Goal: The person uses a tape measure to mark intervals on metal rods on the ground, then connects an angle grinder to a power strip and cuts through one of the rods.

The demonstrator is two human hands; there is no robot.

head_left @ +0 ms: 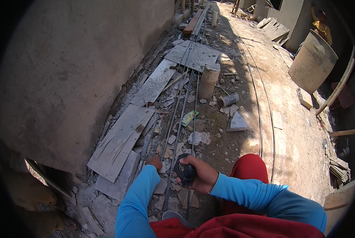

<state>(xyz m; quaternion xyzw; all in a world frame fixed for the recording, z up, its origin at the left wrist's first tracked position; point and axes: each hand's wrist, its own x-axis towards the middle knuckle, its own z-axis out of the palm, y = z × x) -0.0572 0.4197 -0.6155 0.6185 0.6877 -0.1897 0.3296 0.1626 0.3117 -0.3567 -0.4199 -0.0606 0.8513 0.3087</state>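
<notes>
The right hand point(204, 175) is gripping a black tool point(184, 171); the left hand point(154, 163) is curling, hold unclear — loose rubble point(200, 137) could be rolling the rods point(182, 119) askew.

Harsh sunlight bleaches the dirt path point(296, 146) to the right of the right hand point(204, 174), nearly white far ahead, while shade covers the rubble-strewn ground point(213, 139) just in front of both hands and mutes detail on the black tool point(184, 171). Left of the left hand point(155, 162), the plaster wall point(74, 71) sits in flat, dim shade, sinking to near-black below. Fisheye distortion bends forms toward a dark rounded rim, with detail softening well ahead of the hands.
</notes>
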